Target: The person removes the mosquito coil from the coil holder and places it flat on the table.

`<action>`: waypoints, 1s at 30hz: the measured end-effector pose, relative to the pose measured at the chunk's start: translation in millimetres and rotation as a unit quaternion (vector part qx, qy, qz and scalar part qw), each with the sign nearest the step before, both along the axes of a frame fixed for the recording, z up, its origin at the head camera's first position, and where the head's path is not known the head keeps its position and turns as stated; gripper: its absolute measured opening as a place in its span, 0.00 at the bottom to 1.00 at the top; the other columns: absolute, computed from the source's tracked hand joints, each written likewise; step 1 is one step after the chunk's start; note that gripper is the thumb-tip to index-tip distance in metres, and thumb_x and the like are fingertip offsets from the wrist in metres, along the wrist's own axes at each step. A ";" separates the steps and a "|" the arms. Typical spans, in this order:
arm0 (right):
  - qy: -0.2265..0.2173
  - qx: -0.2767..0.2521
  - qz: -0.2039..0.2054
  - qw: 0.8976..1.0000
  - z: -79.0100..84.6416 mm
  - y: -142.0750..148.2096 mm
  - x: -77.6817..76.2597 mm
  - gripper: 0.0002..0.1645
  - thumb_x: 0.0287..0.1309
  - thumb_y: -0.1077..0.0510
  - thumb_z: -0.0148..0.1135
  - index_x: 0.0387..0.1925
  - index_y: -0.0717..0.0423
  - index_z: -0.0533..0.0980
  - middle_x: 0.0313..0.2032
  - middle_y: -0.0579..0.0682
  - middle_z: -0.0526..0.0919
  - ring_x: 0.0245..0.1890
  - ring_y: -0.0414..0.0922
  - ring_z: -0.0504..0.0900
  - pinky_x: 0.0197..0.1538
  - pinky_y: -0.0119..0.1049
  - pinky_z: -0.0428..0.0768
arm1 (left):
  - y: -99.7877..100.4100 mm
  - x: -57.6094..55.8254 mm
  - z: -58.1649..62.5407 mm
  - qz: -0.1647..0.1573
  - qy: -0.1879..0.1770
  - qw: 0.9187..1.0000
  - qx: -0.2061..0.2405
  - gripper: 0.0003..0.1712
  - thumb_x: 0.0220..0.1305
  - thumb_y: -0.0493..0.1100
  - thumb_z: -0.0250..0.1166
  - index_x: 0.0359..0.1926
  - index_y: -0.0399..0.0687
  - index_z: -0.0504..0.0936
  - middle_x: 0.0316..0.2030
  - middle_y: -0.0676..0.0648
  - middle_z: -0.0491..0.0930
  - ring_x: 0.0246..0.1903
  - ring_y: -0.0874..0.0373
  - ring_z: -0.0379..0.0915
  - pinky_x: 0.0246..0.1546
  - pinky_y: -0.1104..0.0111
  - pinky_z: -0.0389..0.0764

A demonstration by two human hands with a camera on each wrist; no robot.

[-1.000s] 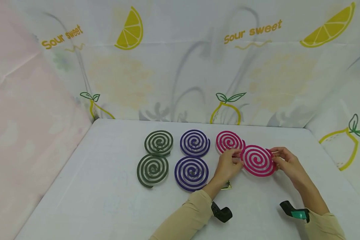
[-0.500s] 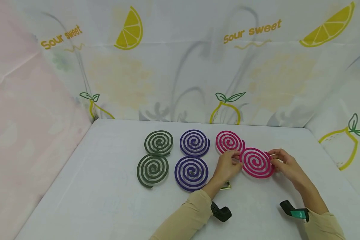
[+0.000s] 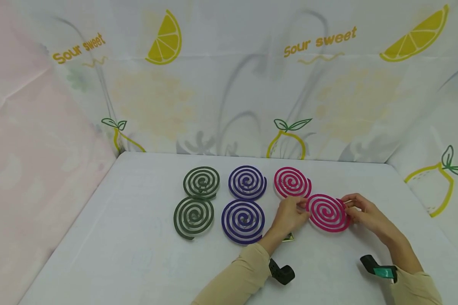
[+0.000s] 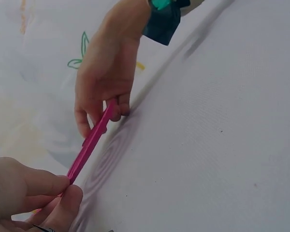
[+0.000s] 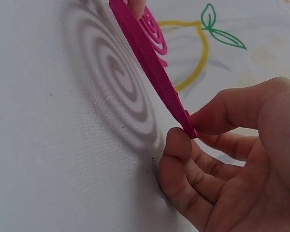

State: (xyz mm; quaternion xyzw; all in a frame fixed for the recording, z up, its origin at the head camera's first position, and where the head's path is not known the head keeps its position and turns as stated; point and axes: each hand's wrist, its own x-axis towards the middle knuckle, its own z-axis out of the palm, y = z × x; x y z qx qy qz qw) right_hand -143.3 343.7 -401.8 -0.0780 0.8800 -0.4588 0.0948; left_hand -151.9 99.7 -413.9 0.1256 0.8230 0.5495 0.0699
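A pink mosquito coil (image 3: 326, 212) is held by its two sides, raised off the white table; its spiral shadow shows beneath it in both wrist views. My left hand (image 3: 290, 214) pinches its left edge between thumb and fingers. The opposite edge is pinched by my right hand (image 3: 367, 215), with the thumb on the near side in the right wrist view. Just behind my left hand stands another pink coil (image 3: 291, 181). In the left wrist view the held coil (image 4: 91, 144) appears nearly edge-on and tilted.
Left of my hands are two purple coils (image 3: 244, 219) and two dark green coils (image 3: 194, 215), in front-and-back pairs. A small dark, yellow-edged piece (image 3: 288, 237) lies partly hidden by my left wrist. A lemon-print cloth (image 3: 229, 84) hangs behind the table (image 3: 118, 233).
Both hands have brought the held pink coil slightly toward me, a little farther from the pink coil behind. The other coils have not moved.
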 end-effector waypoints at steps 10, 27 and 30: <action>0.039 0.082 0.045 0.995 0.7 -6.9 3.1 0.16 0.64 0.66 0.53 0.50 0.72 0.66 0.36 0.55 0.74 0.29 0.31 0.74 0.30 0.28 0.79 | -1.0 4.9 -1.5 0.002 0.044 0.997 -0.069 0.20 0.52 0.33 0.70 0.49 0.38 0.82 0.35 0.48 0.83 0.31 0.69 0.79 0.32 0.83 0.75; 0.036 0.131 0.018 0.991 3.3 -14.3 7.5 0.16 0.63 0.63 0.55 0.50 0.70 0.69 0.36 0.54 0.74 0.30 0.30 0.72 0.29 0.27 0.78 | 5.6 5.6 -1.8 -0.007 0.044 0.988 -0.145 0.17 0.55 0.35 0.68 0.48 0.40 0.83 0.32 0.52 0.80 0.24 0.71 0.66 0.24 0.83 0.70; 0.038 0.133 0.017 0.990 3.0 -15.2 7.8 0.16 0.63 0.64 0.55 0.49 0.70 0.69 0.35 0.54 0.74 0.29 0.31 0.71 0.29 0.27 0.77 | 5.3 5.7 -1.1 -0.010 0.042 0.988 -0.148 0.17 0.55 0.34 0.68 0.48 0.40 0.83 0.30 0.52 0.78 0.22 0.71 0.64 0.22 0.83 0.68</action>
